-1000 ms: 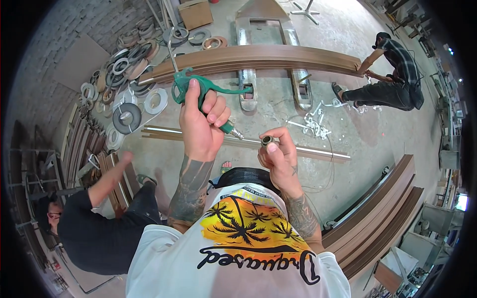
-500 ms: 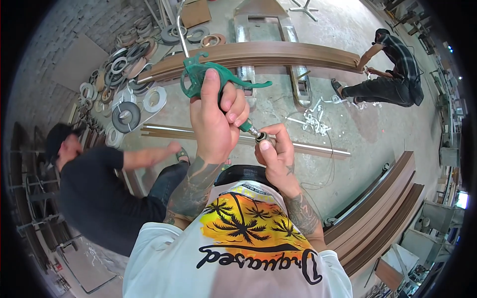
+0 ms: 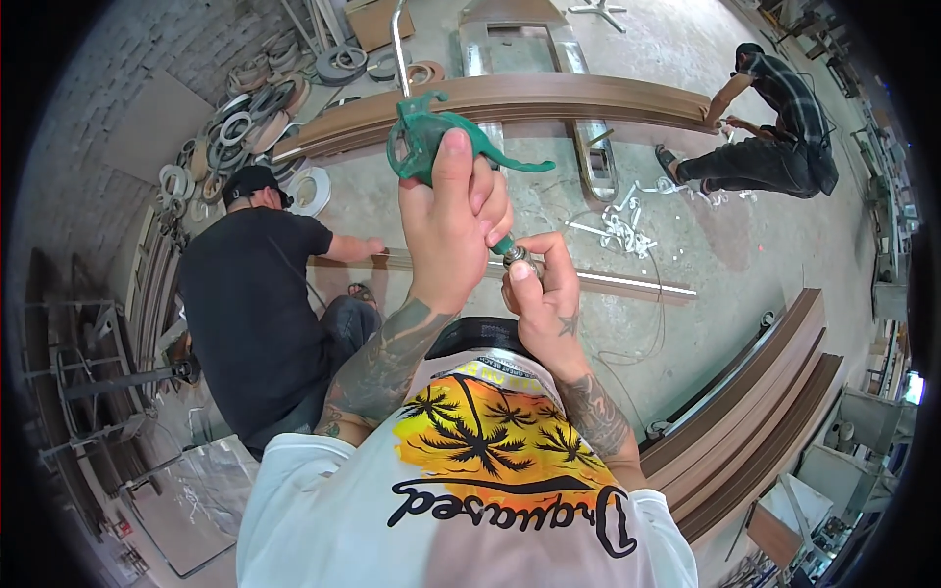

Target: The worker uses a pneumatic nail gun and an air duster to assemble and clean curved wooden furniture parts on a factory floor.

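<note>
My left hand (image 3: 446,235) is wrapped round the handle of a green air blow gun (image 3: 421,142), thumb up on its body. The gun's long metal nozzle (image 3: 400,49) points away from me, and its curved trigger lever (image 3: 524,165) sticks out to the right. At the foot of the handle, my right hand (image 3: 545,309) pinches a metal hose coupler (image 3: 516,257) between thumb and fingers. The coupler meets the gun's inlet end; whether it is locked on is hidden by my fingers.
A person in black (image 3: 255,294) crouches at left, reaching to long brown strips (image 3: 627,282) on the floor. Another person (image 3: 784,127) bends over stacked brown boards (image 3: 549,98). More boards (image 3: 755,421) lie at right. Rolls of edging (image 3: 235,127) and white scraps (image 3: 627,230) lie about.
The gun has shifted a little right, and its inlet plug, bare before, now sits at the coupler. The person at left has moved forward and right, reaching to the floor strips.
</note>
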`<state>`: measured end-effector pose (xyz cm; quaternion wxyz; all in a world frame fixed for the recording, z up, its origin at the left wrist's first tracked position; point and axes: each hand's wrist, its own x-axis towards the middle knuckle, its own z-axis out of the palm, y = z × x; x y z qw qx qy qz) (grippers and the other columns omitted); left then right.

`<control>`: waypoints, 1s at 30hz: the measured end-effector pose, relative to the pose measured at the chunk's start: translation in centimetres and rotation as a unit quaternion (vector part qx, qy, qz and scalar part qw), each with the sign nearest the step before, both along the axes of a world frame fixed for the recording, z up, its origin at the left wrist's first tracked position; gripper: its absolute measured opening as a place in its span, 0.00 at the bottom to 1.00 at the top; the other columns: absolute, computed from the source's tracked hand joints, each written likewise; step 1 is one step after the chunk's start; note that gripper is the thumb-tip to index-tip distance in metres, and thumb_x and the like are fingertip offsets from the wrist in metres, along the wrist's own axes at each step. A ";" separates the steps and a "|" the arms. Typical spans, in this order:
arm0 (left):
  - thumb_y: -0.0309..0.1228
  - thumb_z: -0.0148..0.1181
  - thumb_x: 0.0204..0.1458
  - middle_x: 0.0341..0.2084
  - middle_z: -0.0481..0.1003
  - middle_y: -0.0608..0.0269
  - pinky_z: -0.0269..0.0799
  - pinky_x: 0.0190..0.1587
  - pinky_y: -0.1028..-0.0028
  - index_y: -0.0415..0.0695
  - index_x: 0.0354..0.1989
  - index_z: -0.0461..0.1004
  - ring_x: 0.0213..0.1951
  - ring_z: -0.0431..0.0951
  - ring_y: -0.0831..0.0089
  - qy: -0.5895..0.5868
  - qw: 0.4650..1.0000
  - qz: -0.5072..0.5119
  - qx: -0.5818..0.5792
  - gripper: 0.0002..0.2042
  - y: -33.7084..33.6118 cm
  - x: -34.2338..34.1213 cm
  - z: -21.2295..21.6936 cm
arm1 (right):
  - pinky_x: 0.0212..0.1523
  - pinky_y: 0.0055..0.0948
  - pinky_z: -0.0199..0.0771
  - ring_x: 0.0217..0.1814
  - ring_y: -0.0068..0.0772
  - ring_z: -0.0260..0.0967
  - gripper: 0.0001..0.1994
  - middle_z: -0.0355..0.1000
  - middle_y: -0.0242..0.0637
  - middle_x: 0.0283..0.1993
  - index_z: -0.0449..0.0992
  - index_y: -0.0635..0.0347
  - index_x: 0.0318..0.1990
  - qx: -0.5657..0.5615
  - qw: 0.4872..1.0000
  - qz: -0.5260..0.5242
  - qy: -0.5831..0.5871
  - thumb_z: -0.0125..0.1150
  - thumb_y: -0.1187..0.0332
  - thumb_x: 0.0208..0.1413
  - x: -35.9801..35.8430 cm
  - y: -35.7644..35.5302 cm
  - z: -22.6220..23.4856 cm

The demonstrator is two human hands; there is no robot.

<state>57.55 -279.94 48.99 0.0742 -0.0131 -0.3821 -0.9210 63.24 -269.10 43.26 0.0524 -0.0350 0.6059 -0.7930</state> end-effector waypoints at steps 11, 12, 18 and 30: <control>0.40 0.45 0.61 0.11 0.52 0.75 0.44 0.12 0.81 0.48 0.22 0.57 0.11 0.50 0.85 -0.028 0.999 -0.014 0.004 0.16 1.0 0.8 -1.0 | 0.25 0.21 0.71 0.25 0.14 0.58 0.10 0.61 0.27 0.27 0.62 0.61 0.42 -0.006 0.999 -0.001 -0.036 0.50 0.66 0.58 1.5 0.7 -1.1; 0.40 0.45 0.61 0.11 0.53 0.75 0.44 0.12 0.81 0.48 0.21 0.56 0.11 0.50 0.85 -0.024 1.000 -0.015 -0.002 0.16 1.0 0.7 -1.3 | 0.25 0.20 0.70 0.24 0.14 0.57 0.09 0.60 0.26 0.26 0.62 0.61 0.42 -0.033 0.998 0.013 -0.048 0.49 0.67 0.58 1.4 0.7 -1.6; 0.39 0.45 0.61 0.11 0.52 0.76 0.44 0.12 0.82 0.49 0.21 0.56 0.11 0.50 0.86 -0.070 0.997 -0.025 0.005 0.16 0.8 -1.1 -3.7 | 0.23 0.19 0.69 0.22 0.13 0.57 0.10 0.59 0.25 0.22 0.61 0.59 0.44 -0.019 0.997 0.028 -0.063 0.48 0.65 0.60 -0.6 0.4 -2.4; 0.39 0.46 0.60 0.12 0.53 0.74 0.48 0.14 0.81 0.49 0.23 0.57 0.13 0.52 0.84 -0.120 0.990 -0.078 0.019 0.15 0.0 -3.2 -7.7 | 0.23 0.18 0.58 0.21 0.18 0.57 0.22 0.62 0.28 0.23 0.63 0.58 0.51 -0.019 0.977 0.162 -0.138 0.34 0.50 0.65 -3.3 3.2 -6.3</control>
